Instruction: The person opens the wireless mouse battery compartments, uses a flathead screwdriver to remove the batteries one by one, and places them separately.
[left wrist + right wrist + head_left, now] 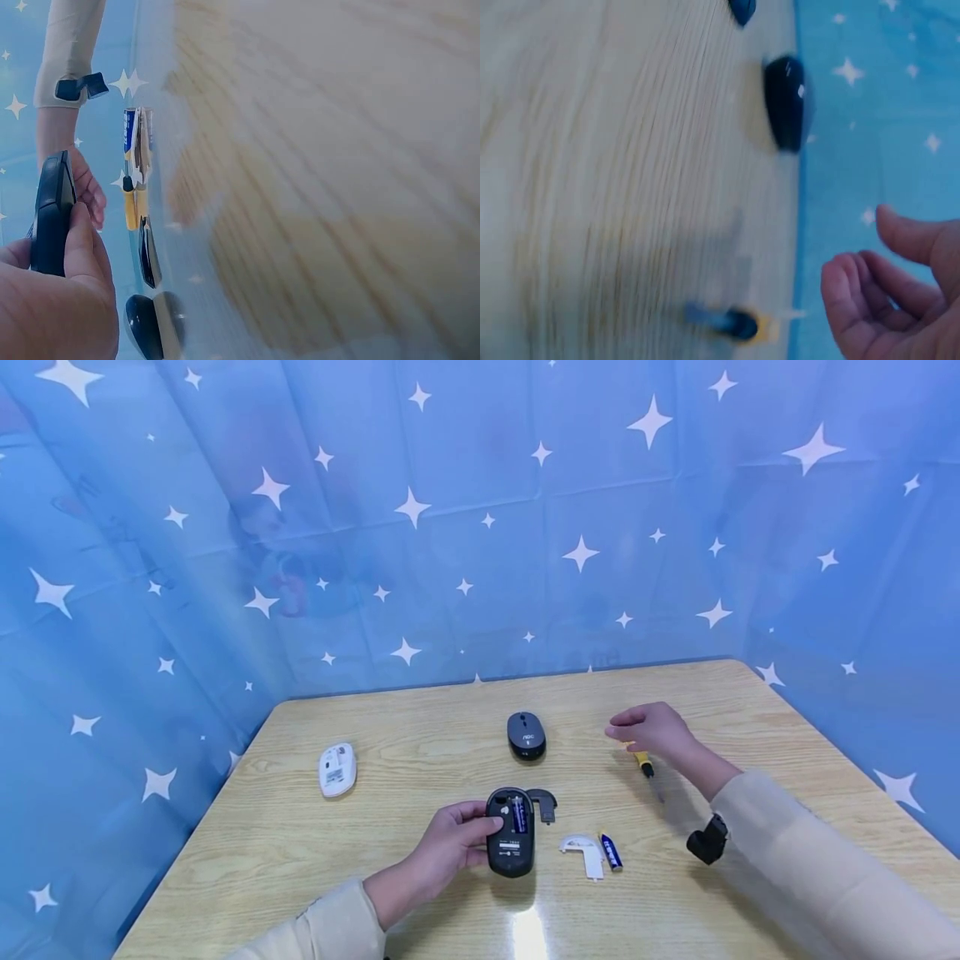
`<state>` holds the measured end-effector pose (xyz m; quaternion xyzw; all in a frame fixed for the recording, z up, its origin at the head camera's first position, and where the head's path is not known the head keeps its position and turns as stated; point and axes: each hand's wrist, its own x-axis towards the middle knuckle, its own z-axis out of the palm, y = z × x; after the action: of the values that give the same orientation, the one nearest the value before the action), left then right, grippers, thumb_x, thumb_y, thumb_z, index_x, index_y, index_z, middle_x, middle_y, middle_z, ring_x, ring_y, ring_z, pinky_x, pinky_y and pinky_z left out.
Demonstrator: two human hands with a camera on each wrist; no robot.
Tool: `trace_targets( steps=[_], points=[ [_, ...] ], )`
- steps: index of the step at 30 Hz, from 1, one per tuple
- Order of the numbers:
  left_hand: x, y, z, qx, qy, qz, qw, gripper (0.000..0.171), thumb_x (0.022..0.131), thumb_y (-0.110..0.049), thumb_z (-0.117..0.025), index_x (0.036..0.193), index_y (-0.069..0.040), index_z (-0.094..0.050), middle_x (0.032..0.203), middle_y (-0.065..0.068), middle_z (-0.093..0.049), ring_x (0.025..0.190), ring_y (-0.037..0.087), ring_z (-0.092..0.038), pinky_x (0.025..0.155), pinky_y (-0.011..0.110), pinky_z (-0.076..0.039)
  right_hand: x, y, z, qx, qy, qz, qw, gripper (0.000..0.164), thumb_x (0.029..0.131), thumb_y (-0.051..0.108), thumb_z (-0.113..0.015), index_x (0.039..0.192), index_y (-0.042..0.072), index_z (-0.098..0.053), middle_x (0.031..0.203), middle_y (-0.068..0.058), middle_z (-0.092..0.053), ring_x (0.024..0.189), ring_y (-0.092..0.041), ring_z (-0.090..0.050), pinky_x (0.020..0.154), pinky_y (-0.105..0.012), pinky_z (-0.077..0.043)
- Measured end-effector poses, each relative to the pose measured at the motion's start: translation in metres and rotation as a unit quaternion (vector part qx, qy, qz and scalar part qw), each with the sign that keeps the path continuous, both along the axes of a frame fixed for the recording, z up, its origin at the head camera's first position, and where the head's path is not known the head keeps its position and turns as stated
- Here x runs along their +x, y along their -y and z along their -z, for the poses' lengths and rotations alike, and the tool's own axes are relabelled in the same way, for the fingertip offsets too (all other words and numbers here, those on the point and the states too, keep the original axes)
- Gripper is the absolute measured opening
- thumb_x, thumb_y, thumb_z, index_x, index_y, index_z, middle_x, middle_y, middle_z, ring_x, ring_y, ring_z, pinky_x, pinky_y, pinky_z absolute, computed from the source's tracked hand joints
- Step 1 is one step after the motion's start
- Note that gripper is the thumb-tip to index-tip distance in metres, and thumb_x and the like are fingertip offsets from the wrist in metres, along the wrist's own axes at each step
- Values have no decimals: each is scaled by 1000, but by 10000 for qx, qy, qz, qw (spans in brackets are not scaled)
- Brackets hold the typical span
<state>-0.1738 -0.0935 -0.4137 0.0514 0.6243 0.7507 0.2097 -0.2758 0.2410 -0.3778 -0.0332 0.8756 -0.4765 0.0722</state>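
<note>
My left hand (453,839) grips a black computer mouse (511,858), its underside facing up. A blue battery (520,815) lies in the mouse's uncovered compartment. Just past it is a black battery cover (546,802) on the table. My right hand (654,727) hovers above a yellow-handled screwdriver (642,760). In the right wrist view, that hand (900,300) has loosely bent fingers, the thumb apart, and nothing between them; the screwdriver (742,325) is blurred below. A white battery cover (591,857) and a loose blue battery (611,852) lie right of the held mouse.
A dark grey mouse (527,735) stands upright near the back of the wooden table (420,743). Toward the left lies a white mouse (337,770), underside up. Behind the table hangs a blue curtain (480,552) with white stars.
</note>
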Motion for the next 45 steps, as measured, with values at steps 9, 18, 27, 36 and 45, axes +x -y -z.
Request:
trace_targets(
  steps=[9, 18, 27, 36, 45],
  points=[
    [-1, 0, 1, -63, -34, 45, 10000, 35, 91, -11, -63, 120, 9, -57, 106, 16, -64, 89, 22, -67, 79, 36, -58, 17, 41, -7, -866, -163, -952, 9916, 44, 93, 20, -68, 127, -6, -58, 119, -19, -62, 108, -36, -60, 88, -46, -54],
    [-2, -1, 3, -133, -13, 63, 9999, 35, 90, -11, -64, 119, 9, -58, 106, 15, -64, 89, 22, -67, 77, 35, -59, 32, 69, -8, -1149, -14, -2187, 9690, 29, 89, 12, -70, 115, -1, -65, 103, -16, -66, 96, -36, -63, 83, -50, -56],
    [-2, -2, 4, -196, -65, 76, 9998, 37, 89, -11, -64, 119, 10, -58, 104, 14, -64, 87, 21, -67, 77, 35, -59, 39, 88, -5, -657, -205, -3019, 9509, 29, 85, 8, -74, 113, 4, -67, 95, -6, -66, 91, -26, -60, 76, -36, -56],
    [0, -2, 7, -90, -169, 217, 9996, 37, 89, -9, -63, 119, 12, -58, 103, 15, -65, 87, 23, -67, 78, 37, -59, 43, 98, -3, -563, -407, -3392, 9381, 26, 83, 8, -75, 109, 7, -70, 90, -5, -63, 86, -23, -58, 71, -32, -55],
    [1, -3, 10, -111, -188, 253, 9994, 39, 88, -8, -63, 120, 13, -57, 103, 16, -66, 88, 24, -68, 77, 37, -59, 45, 101, -2, -353, -621, -3592, 9305, 21, 83, 10, -76, 104, 9, -74, 89, -1, -63, 81, -17, -56, 69, -27, -53]
  ],
)
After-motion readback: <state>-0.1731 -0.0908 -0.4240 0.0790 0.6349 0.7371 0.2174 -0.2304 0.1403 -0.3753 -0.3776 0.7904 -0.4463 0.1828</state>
